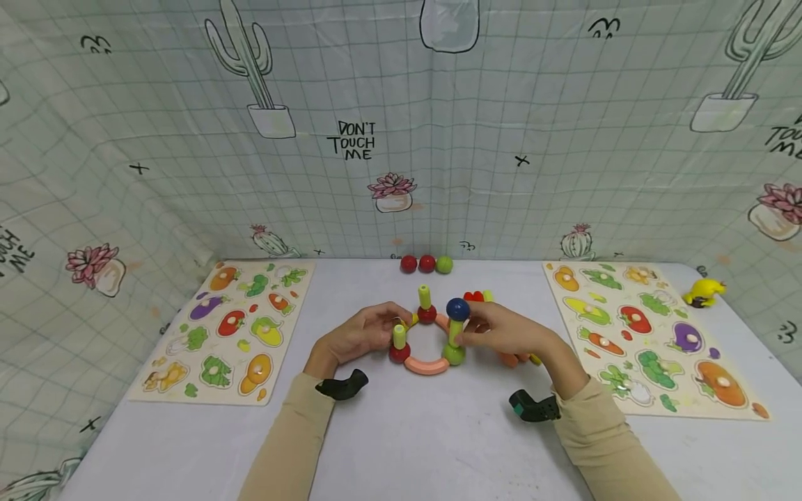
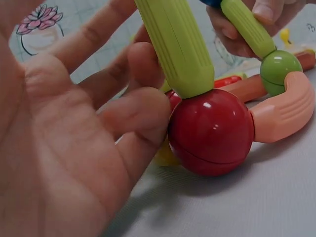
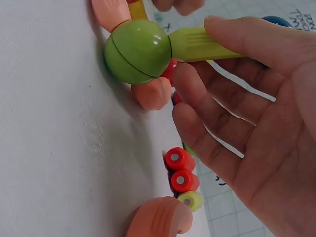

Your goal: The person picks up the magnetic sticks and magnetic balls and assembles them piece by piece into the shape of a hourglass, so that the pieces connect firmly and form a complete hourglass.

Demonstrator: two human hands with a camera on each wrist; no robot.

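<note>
A ring of curved pieces and balls lies on the table. My right hand (image 1: 504,330) pinches a light-green rod (image 3: 195,43) between thumb and fingers. That rod rises from a green ball (image 3: 138,52) and carries a blue ball (image 1: 458,309) on top. My left hand (image 1: 360,334) is beside the near-left red ball (image 2: 211,132), its loosely bent fingers touching it. A second light-green rod (image 2: 177,47) stands on this ball. The far red ball (image 1: 427,315) bears another rod (image 1: 425,296). A salmon curved piece (image 1: 427,366) joins the near balls; a yellow piece (image 1: 413,319) is partly hidden.
Two red balls (image 1: 418,264) and a green ball (image 1: 444,264) line the back. Loose red rods (image 3: 180,169) and salmon curved pieces (image 3: 158,217) lie right of the ring. Vegetable puzzle boards (image 1: 234,341) (image 1: 651,334) flank it; a yellow toy (image 1: 704,291) is far right.
</note>
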